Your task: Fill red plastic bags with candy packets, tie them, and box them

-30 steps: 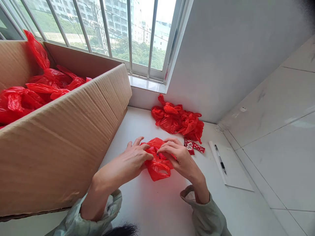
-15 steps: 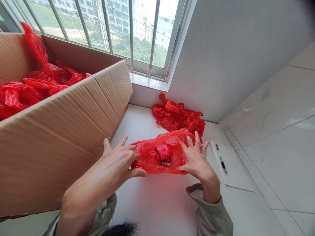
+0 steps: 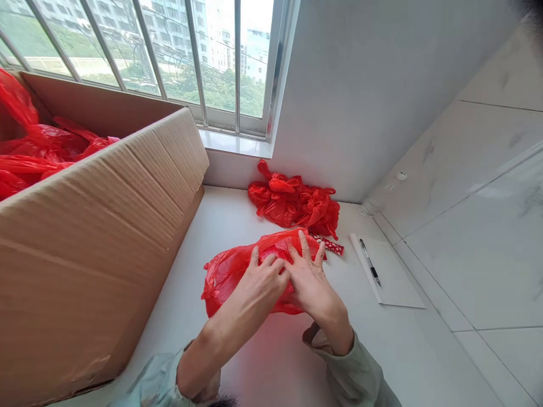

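Observation:
A thin red plastic bag (image 3: pixel 227 274) lies spread on the white table, with red packaged items (image 3: pixel 275 251) showing in it between my hands. My left hand (image 3: pixel 263 278) is over the bag's middle, most of its fingers curled in; what its fingertips grip is hidden. Close against it, my right hand (image 3: pixel 309 277) rests on the bag's right part, its fingers spread and the thumb side meeting the left fingers. A red strip with white dots (image 3: pixel 333 245) lies on the table just past my right fingertips, partly hidden by the bag.
A large cardboard box (image 3: pixel 127 203) on the left holds several red plastic bags (image 3: pixel 46 141). More crumpled red bags (image 3: pixel 292 198) lie by the wall below the barred window (image 3: pixel 216 68). To the right are white paper (image 3: pixel 396 282) and a pen (image 3: pixel 370 263).
My left hand has moved right from the bag's left edge to its middle, beside my right hand, and its fingers have curled. The bag's left part now lies loose. The camera view has shifted.

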Action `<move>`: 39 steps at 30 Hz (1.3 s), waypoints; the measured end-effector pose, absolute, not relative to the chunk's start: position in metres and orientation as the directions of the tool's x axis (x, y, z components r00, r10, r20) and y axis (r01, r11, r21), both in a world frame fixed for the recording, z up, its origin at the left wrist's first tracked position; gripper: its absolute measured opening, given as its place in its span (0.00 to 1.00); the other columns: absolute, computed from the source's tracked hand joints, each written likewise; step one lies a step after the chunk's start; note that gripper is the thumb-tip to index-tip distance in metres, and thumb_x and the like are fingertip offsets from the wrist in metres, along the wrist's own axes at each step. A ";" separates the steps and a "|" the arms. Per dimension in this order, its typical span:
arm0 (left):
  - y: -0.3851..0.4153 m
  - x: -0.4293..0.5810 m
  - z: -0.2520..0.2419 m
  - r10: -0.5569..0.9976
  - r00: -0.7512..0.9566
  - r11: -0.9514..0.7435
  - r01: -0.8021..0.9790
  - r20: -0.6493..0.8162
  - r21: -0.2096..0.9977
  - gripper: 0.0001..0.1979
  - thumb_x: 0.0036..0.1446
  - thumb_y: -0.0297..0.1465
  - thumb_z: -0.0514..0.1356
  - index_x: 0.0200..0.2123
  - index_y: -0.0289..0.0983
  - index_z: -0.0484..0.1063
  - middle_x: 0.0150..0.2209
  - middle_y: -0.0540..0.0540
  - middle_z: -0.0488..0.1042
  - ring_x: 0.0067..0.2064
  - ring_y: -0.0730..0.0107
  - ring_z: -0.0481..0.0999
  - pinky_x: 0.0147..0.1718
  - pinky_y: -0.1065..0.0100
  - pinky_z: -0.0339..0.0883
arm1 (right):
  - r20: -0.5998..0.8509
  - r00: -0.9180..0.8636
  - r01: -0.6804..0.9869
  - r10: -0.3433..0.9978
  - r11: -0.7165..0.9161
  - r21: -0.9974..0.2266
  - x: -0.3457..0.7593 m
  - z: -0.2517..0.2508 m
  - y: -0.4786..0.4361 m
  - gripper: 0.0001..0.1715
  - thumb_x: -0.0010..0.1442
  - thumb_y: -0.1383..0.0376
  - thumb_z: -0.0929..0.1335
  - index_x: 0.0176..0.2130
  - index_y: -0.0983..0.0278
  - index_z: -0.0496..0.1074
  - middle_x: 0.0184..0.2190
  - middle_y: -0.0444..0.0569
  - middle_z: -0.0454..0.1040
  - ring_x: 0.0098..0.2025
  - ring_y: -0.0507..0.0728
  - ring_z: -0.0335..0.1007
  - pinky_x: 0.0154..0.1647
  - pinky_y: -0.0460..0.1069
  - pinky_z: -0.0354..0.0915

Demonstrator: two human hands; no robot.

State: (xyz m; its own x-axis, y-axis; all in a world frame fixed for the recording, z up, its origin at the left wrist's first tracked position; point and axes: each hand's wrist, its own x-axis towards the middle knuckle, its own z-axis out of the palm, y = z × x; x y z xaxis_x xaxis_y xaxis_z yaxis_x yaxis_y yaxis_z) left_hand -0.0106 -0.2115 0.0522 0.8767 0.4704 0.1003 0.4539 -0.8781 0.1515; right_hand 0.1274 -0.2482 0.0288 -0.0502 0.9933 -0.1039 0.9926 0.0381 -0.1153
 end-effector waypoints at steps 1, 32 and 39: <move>-0.206 -0.009 0.046 0.500 0.866 -0.862 0.495 0.020 0.111 0.14 0.57 0.16 0.50 0.38 0.37 0.70 0.41 0.43 0.75 0.50 0.54 0.72 0.55 0.43 0.61 | -0.121 -0.021 0.995 0.992 0.008 -0.101 0.126 0.032 -0.246 0.28 0.57 0.62 0.71 0.56 0.62 0.69 0.66 0.62 0.56 0.71 0.75 0.20 0.63 0.78 0.25; -0.202 -0.082 0.044 0.673 0.739 -0.700 0.648 -0.029 0.300 0.17 0.64 0.20 0.49 0.51 0.41 0.67 0.53 0.45 0.72 0.55 0.59 0.70 0.54 0.55 0.64 | 0.031 -0.122 0.973 0.992 0.126 -0.195 0.108 0.032 -0.251 0.17 0.63 0.72 0.63 0.49 0.61 0.73 0.36 0.53 0.76 0.39 0.62 0.70 0.35 0.53 0.67; -0.203 -0.085 0.047 0.693 0.720 -0.679 0.641 0.026 0.358 0.16 0.64 0.20 0.50 0.51 0.39 0.67 0.51 0.45 0.72 0.52 0.62 0.70 0.53 0.57 0.64 | -0.162 -0.009 0.967 0.987 -0.033 -0.251 0.125 -0.018 -0.225 0.34 0.57 0.65 0.70 0.61 0.59 0.62 0.57 0.57 0.66 0.51 0.64 0.68 0.49 0.55 0.64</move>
